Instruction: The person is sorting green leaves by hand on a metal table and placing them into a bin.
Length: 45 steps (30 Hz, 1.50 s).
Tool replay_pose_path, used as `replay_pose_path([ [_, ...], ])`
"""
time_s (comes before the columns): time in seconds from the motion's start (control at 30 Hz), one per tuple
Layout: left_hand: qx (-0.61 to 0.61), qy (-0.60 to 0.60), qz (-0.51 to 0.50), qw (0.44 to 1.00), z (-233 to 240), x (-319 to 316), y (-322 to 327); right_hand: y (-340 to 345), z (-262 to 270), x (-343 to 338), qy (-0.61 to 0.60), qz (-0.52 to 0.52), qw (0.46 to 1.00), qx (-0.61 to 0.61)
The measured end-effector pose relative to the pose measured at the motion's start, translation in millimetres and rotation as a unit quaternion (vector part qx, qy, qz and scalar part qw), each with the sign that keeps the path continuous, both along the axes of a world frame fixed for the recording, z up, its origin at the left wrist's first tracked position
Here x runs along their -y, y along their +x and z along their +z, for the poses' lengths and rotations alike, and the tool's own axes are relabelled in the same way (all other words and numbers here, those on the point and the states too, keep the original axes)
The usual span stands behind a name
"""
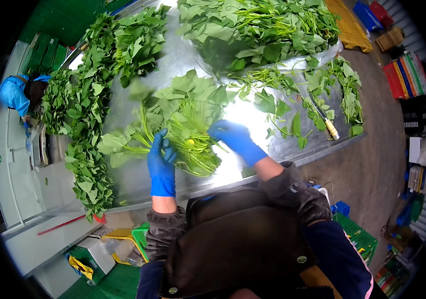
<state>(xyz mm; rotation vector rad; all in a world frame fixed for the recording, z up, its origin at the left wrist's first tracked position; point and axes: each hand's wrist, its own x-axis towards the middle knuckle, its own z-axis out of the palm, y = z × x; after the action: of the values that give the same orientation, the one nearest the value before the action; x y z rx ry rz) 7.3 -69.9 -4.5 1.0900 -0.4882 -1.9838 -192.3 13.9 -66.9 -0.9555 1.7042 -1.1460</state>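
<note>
My left hand (161, 164), in a blue glove, has its fingers curled around leafy green stems (137, 148) that fan out to its left. A loose bunch of leafy greens (194, 149) lies between my hands on the metal table (130, 187), cut stems towards me and broad leaves away. A small yellow spot (191, 141) shows among its stems. At the bunch's right side is my right hand (235, 141), also gloved in blue, fingertips bent together against the stems. Blur hides whether it pinches any. Some upper leaves are blurred too.
A knife (326, 121) with a pale handle lies at the right among loose sprigs (284, 108). A large heap of greens (257, 33) sits at the back on plastic. Bundled greens (89, 123) line the left. A person in blue (16, 91) works at far left.
</note>
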Motion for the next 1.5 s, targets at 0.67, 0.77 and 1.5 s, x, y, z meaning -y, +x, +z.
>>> replay_pose_path([
  [0.67, 0.195, -0.041, -0.147, 0.969, 0, -20, -93, -39, 46, -47, -0.274, 0.079, 0.895, -0.343],
  [0.77, 0.228, -0.055, -0.12, 0.965, -4, -23, -96, -38, 41, -49, -0.219, 0.089, 0.939, -0.249],
  [1.5, 0.087, -0.016, 0.018, 0.996, 0, -27, -87, -32, 54, -29, -0.065, -0.136, 0.92, 0.362],
])
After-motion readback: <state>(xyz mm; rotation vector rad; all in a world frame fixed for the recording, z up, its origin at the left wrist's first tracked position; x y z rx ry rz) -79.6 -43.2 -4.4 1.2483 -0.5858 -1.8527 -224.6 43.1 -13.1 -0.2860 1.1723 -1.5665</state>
